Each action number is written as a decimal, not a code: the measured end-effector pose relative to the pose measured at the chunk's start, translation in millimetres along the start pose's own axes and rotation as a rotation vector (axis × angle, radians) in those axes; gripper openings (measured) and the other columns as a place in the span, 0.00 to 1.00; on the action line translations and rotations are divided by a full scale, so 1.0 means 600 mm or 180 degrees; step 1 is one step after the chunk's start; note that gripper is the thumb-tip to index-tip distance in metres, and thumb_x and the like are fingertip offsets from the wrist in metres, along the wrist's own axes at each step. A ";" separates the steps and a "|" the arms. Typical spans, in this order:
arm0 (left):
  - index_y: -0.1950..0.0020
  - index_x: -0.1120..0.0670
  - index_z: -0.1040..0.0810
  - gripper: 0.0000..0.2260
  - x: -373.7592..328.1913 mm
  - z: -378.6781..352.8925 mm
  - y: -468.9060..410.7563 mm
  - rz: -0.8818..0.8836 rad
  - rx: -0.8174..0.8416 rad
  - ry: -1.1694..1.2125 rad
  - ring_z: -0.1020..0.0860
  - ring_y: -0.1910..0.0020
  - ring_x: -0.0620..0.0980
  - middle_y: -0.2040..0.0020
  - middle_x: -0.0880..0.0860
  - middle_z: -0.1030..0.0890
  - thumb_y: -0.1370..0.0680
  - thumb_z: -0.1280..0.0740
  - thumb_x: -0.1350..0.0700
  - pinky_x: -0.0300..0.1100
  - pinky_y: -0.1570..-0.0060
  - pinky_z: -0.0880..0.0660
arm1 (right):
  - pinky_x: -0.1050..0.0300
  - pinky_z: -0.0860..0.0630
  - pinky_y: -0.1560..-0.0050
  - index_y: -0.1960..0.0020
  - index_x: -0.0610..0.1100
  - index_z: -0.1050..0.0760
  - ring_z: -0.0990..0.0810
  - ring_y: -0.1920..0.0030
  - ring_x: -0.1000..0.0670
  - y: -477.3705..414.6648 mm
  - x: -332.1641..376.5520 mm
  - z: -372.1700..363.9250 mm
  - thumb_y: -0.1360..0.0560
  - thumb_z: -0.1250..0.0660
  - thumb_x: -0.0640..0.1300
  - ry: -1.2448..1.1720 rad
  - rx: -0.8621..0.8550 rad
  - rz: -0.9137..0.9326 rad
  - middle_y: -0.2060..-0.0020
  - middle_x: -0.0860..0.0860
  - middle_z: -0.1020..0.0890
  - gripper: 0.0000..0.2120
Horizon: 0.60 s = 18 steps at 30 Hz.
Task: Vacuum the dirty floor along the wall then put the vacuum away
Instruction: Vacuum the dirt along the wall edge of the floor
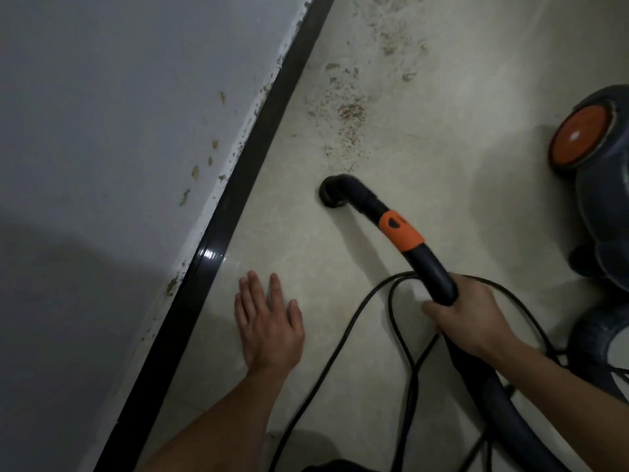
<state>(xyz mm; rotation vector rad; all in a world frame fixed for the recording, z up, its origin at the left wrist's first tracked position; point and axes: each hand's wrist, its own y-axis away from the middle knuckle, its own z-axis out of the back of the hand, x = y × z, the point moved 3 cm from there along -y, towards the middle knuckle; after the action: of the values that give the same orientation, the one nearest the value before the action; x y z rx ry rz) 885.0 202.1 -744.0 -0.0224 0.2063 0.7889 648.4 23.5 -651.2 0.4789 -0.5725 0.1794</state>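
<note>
The vacuum (pixel 606 206) is a dark blue-grey canister with one round orange wheel (pixel 578 136) showing. It stands on the pale floor (pixel 476 114) at the right edge of the view, well apart from the wall (pixel 119 114).

One dark, curved hose (pixel 430 267) runs from it, with a single orange collar (pixel 401 229) partway along. Its bent black nozzle (pixel 332 195) points down, mouth against the floor, between the skirting (pixel 235 202) and the canister. The nozzle sits just short of the dirt (pixel 350 114), a trail of reddish-brown crumbs in several patches that runs along the floor near the wall.

The right hand (pixel 473 318) grips the hose below the collar, fingers curled tight round the tube and thumb out to the side. The left hand (pixel 269 321) is spread flat, palm down, fingers straight and slightly apart, low over the floor beside the skirting. It seems to rest on the tile, though the contact itself is hard to make out.

One black cord (pixel 335 349) lies in loose loops on the floor, passing behind the hose near the right hand and trailing off the bottom of the view.

The skirting is a single glossy black strip. The grey wall above it has chipped paint and brownish spots along its lower edge.
</note>
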 end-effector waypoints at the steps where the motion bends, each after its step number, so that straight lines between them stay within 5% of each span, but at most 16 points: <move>1: 0.23 0.56 0.39 0.28 -0.001 0.000 0.000 0.0001 0.0020 -0.0028 0.46 0.23 0.61 0.23 0.64 0.43 0.21 0.50 0.44 0.57 0.26 0.47 | 0.48 0.20 0.69 0.60 0.50 0.24 0.20 0.74 0.50 0.008 -0.004 -0.004 0.35 0.26 0.44 -0.0009 0.0084 0.0001 0.74 0.49 0.20 0.08; 7: 0.24 0.57 0.37 0.28 -0.002 0.001 0.000 -0.0004 0.0015 -0.0022 0.45 0.24 0.62 0.24 0.65 0.41 0.21 0.49 0.45 0.56 0.26 0.47 | 0.48 0.19 0.69 0.60 0.48 0.26 0.19 0.75 0.49 -0.041 0.038 -0.004 0.34 0.28 0.44 -0.0110 -0.0239 -0.0025 0.75 0.49 0.19 0.07; 11: 0.25 0.57 0.36 0.28 -0.003 0.001 -0.001 -0.0024 0.0018 -0.0033 0.44 0.24 0.62 0.24 0.64 0.41 0.21 0.49 0.45 0.56 0.26 0.46 | 0.55 0.21 0.74 0.59 0.51 0.27 0.20 0.77 0.52 -0.058 0.076 -0.022 0.33 0.28 0.42 -0.0113 0.0119 0.0141 0.71 0.48 0.19 0.09; 14: 0.24 0.56 0.37 0.28 -0.002 0.000 -0.001 -0.0013 0.0033 -0.0034 0.45 0.24 0.61 0.24 0.64 0.41 0.21 0.50 0.45 0.56 0.26 0.46 | 0.53 0.21 0.71 0.60 0.51 0.26 0.20 0.76 0.53 -0.026 0.043 -0.015 0.35 0.27 0.45 0.0090 0.0295 0.0162 0.73 0.50 0.20 0.08; 18: 0.25 0.57 0.36 0.28 -0.001 0.001 -0.001 -0.0018 0.0010 -0.0022 0.44 0.24 0.62 0.24 0.64 0.41 0.22 0.49 0.45 0.57 0.26 0.46 | 0.48 0.21 0.68 0.61 0.51 0.25 0.20 0.73 0.50 0.023 -0.036 0.016 0.35 0.26 0.45 0.0377 -0.0140 -0.0090 0.75 0.51 0.20 0.09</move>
<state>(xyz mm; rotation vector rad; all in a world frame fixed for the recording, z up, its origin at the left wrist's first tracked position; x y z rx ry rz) 885.2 201.0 -743.3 -0.0174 0.2009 0.7829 621.9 30.2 -651.1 0.4305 -0.4526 0.1667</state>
